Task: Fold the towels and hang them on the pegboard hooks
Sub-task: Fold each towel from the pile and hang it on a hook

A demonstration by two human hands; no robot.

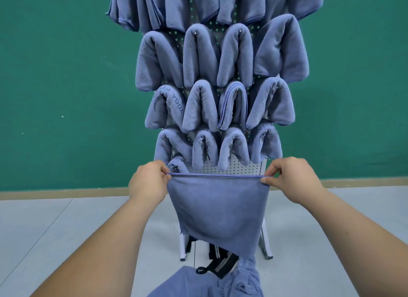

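I hold a blue towel (217, 210) stretched flat in front of the white pegboard (236, 169). My left hand (147, 183) pinches its top left corner and my right hand (291, 181) pinches its top right corner, so the top edge runs taut between them. The cloth hangs down with its lower edge slanting to the right. Several folded blue towels (220, 102) hang in rows on the pegboard's hooks above. One more folded towel (177, 166) hangs at the lower left, just behind my left hand.
A heap of loose blue towels (212, 283) lies at the bottom centre, with a black strap (217, 267) across it. The pegboard's white legs (266, 241) stand on a pale grey floor (66, 230). A green wall (66, 86) fills the background.
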